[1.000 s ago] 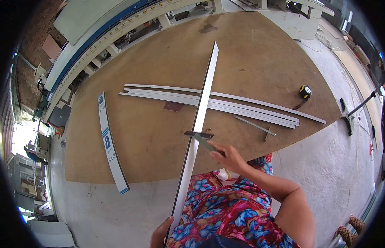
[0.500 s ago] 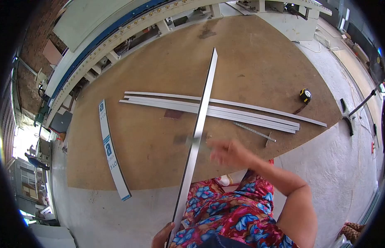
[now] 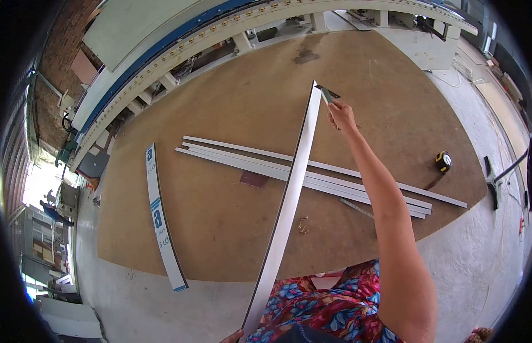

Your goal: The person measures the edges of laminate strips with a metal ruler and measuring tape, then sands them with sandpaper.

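A long white strip with a dark edge point(image 3: 289, 214) slants up from the bottom of the view across the brown board. My left hand point(image 3: 234, 337) is at its near end, closed around it and partly cut off by the frame edge. Toward the strip's far tip, my right hand point(image 3: 342, 116) grips a small metal square point(image 3: 326, 94), whose corner meets the tip. Several thin white strips point(image 3: 329, 182) lie under the long one. Small screws point(image 3: 303, 226) rest just right of it.
The brown board point(image 3: 220, 228) lies on the concrete floor. On it are a printed white strip point(image 3: 161, 228), a tape measure point(image 3: 443, 162), a ruler point(image 3: 356, 208) and a dark red patch point(image 3: 253, 179). A long machine point(image 3: 220, 34) borders the far side. A person point(image 3: 55, 214) is at the far left.
My right hand has moved forward from the strip's middle to its far tip, with the metal square. The screws have come into view. The whole view has shifted slightly.
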Demonstrator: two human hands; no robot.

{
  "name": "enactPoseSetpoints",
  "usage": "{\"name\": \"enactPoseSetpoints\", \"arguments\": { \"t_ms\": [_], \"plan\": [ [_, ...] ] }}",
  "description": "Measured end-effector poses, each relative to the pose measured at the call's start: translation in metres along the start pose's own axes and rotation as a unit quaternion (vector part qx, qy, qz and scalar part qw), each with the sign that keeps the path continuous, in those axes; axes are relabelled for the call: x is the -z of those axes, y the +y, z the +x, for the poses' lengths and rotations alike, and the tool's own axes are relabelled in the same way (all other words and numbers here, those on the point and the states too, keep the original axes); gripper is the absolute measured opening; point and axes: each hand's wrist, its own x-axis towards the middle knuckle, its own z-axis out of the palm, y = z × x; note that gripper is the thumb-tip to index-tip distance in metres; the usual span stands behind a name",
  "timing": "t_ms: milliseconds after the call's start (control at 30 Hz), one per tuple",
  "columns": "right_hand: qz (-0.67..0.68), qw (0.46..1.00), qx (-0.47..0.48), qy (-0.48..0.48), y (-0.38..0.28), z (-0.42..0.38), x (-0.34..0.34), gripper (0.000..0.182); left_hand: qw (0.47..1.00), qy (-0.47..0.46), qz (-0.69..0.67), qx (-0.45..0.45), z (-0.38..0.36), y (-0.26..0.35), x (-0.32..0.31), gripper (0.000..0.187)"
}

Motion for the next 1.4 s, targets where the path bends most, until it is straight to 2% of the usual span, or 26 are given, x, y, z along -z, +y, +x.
{"name": "enactPoseSetpoints", "arguments": {
  "t_ms": [300, 500, 600, 667, 700, 767, 833, 900, 1000, 1100, 1200, 1233, 1333, 1400],
  "plan": [
    [0.011, 0.999, -0.039, -0.025, 0.024, 0.049, -0.024, 0.032, 0.999, 0.034, 0.022, 0.017, 0.014, -0.017, 0.008, 0.061],
    [0.025, 0.996, -0.012, -0.081, 0.047, 0.01, -0.023, 0.028, 0.994, 0.063, 0.073, 0.051, 0.04, -0.091, 0.046, 0.06],
    [0.017, 0.991, 0.013, -0.131, 0.049, -0.033, -0.012, 0.03, 0.998, -0.047, 0.021, 0.032, -0.047, 0.004, -0.002, 0.066],
    [0.009, 0.99, -0.033, -0.139, 0.039, -0.073, -0.006, 0.035, 0.995, -0.095, 0.002, 0.014, -0.075, 0.037, -0.015, 0.071],
    [0.008, 0.987, -0.036, -0.155, 0.035, -0.093, -0.001, 0.037, 0.992, -0.115, -0.015, 0.043, -0.052, 0.026, -0.01, 0.069],
    [-0.011, 0.982, -0.04, -0.182, 0.038, -0.124, 0.006, 0.039, 0.961, -0.267, 0.063, -0.028, 0.017, -0.008, 0.005, 0.067],
    [-0.03, 0.979, -0.035, -0.201, 0.044, -0.152, 0.017, 0.04, 0.942, -0.309, 0.074, -0.11, 0.026, -0.021, 0.0, 0.066],
    [-0.022, 0.974, -0.049, -0.219, 0.039, -0.182, 0.027, 0.041, 0.95, -0.245, 0.013, -0.191, 0.002, -0.012, -0.018, 0.065],
    [0.015, 0.969, -0.079, -0.235, 0.02, -0.221, 0.046, 0.042, 0.942, -0.213, 0.008, -0.26, 0.019, -0.035, -0.031, 0.069],
    [0.106, 0.968, -0.055, -0.218, 0.01, -0.247, 0.06, 0.041, 0.943, -0.193, -0.019, -0.269, 0.021, -0.038, -0.031, 0.074],
    [0.143, 0.978, -0.023, -0.149, -0.004, -0.274, 0.068, 0.043, 0.927, -0.04, -0.029, -0.372, 0.035, -0.04, -0.031, 0.077],
    [0.15, 0.979, -0.024, -0.139, -0.007, -0.282, 0.07, 0.043, 0.939, 0.008, 0.023, -0.344, -0.018, 0.004, -0.022, 0.077],
    [0.119, 0.984, -0.01, -0.131, -0.004, -0.299, 0.077, 0.041, 0.9, 0.167, 0.017, -0.402, 0.008, 0.017, -0.003, 0.077],
    [0.12, 0.984, -0.011, -0.134, 0.0, -0.311, 0.076, 0.039, 0.885, 0.252, 0.056, -0.388, 0.037, 0.035, 0.017, 0.078]
  ]
}}
